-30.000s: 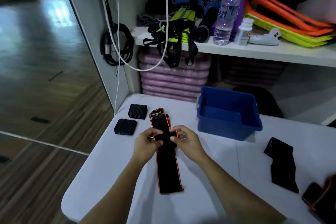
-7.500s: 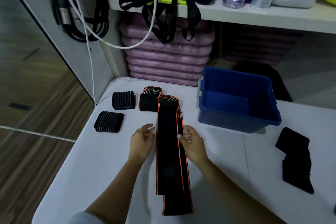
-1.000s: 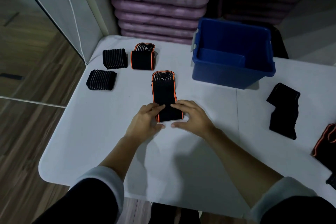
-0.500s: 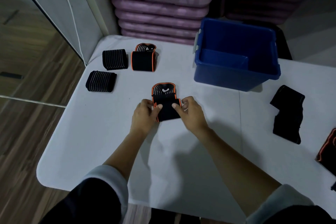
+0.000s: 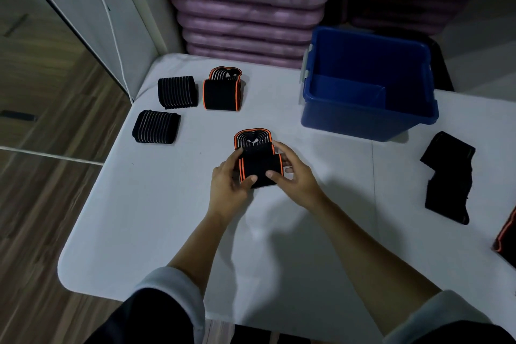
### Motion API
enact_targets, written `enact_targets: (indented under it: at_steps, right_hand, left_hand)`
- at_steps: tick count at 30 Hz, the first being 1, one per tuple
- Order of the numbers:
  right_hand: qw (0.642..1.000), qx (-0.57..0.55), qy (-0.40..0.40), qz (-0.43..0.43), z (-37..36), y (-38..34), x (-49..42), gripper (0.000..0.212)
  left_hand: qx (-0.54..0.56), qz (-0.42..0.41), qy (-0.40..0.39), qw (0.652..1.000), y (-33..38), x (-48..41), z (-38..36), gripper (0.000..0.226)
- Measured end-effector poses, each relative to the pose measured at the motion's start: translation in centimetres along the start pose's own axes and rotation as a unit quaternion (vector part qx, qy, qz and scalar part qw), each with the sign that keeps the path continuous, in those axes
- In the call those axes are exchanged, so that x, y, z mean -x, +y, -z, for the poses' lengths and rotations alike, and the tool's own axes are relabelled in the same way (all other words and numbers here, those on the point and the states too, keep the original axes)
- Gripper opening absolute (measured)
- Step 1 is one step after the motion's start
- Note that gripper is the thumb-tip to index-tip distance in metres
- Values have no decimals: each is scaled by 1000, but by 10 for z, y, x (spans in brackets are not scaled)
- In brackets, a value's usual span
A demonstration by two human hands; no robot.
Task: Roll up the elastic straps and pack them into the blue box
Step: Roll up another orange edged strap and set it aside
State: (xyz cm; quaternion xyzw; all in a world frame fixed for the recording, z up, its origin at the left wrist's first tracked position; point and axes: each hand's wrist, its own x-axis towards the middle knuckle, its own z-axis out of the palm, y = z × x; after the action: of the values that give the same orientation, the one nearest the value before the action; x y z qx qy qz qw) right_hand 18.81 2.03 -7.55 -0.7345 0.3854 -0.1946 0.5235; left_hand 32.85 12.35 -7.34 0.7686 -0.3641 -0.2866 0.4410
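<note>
Strap: we're holding the black elastic strap with orange edging, mostly rolled, mid-table on the white table; can't tell if it's touching the top.
Left hand: our left hand is curling round the roll's left end, thumb pressing on the front face.
Right hand: our right hand is curling round the right end, thumb on the front face, fingers wrapping behind.
Tail: the rounded tail end is sticking out past the roll on the far side, unrolled.
Box: the blue plastic box is sitting back-right, well apart from the roll.
Done rolls: black roll with orange trim is lying back-left; black grey-striped roll just left of it; second grey-striped roll nearer us.
Unrolled: loose black strap is lying right of the box; an orange-edged strap is showing at the right frame edge, cut off.
</note>
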Motion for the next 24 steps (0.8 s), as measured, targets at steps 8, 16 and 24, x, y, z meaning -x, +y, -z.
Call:
enact_targets:
  at_steps: [8, 16, 24]
  right_hand:
    - [998, -68, 9, 0, -17, -22, -24, 63]
    - [990, -134, 37, 10, -57, -56, -73, 68]
    - [998, -5, 43, -41, -100, -34, -96, 71]
  left_hand:
    - [67, 17, 34, 997, 10, -16, 22, 63]
    - [-24, -68, 44, 996, 15, -72, 81, 66]
    - [-145, -6, -41, 989, -15, -99, 93, 59]
